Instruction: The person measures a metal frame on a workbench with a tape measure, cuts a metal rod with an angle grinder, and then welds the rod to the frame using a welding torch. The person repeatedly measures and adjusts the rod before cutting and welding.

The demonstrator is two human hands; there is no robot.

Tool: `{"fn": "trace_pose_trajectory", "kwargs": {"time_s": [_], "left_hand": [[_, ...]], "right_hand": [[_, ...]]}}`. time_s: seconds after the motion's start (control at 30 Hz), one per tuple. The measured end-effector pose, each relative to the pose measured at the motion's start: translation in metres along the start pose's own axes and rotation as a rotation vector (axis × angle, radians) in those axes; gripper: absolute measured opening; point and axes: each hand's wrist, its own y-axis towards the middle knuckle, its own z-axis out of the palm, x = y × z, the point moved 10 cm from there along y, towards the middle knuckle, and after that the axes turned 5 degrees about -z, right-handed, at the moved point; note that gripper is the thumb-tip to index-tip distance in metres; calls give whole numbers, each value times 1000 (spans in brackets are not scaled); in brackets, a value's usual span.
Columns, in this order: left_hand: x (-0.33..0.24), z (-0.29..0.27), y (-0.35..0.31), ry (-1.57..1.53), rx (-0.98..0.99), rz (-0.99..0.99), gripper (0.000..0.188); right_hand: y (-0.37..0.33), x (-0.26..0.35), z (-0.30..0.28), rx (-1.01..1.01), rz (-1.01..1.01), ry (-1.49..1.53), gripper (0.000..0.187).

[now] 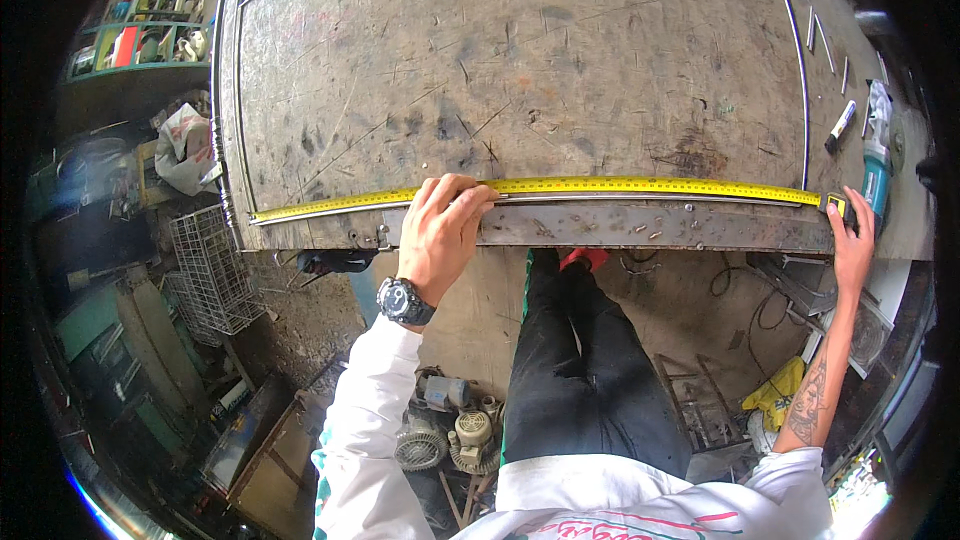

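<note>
A yellow tape measure point(620, 186) is pulled out along the near edge of the worn worktable point(500, 80). Its blade lies beside a thin metal rod point(650, 200) that runs the same way. My left hand point(438, 240) is closed over the blade left of its middle, fingertips pressed on it; whether they also pinch the rod is hidden. At the right end, my right hand point(852, 245) grips the tape's black and yellow case. More thin rods run away from me, one at the right point(806, 90) and one at the left point(240, 110).
On the table's right lie an angle grinder point(876, 165), a marker point(840, 127) and several short rod pieces point(824, 43). Below the left side stands a wire basket point(215, 265) near a white sack point(185, 150). Motors point(473, 435) and a yellow bag point(775, 395) are on the floor.
</note>
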Motion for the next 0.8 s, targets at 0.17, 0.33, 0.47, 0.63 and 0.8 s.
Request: {"fn": "trace_pose_trajectory", "kwargs": {"time_s": [0.17,0.33,0.47,0.63,0.8], "left_hand": [[-5,-5,7,-5,4,-65,15],[0,1,10,18,55,-197,11],[-5,0,8,53,54,-217,9],[-8,4,8,63,67,-199,9],[5,8,9,51,119,-258,9]], "right_hand": [[3,7,-3,2,-25,-65,44],[2,57,-5,-21,-137,-223,42],[5,55,-5,-118,-191,-144,45],[-16,33,-3,-348,-120,108,66],[-39,7,21,-506,-129,249,86]]}}
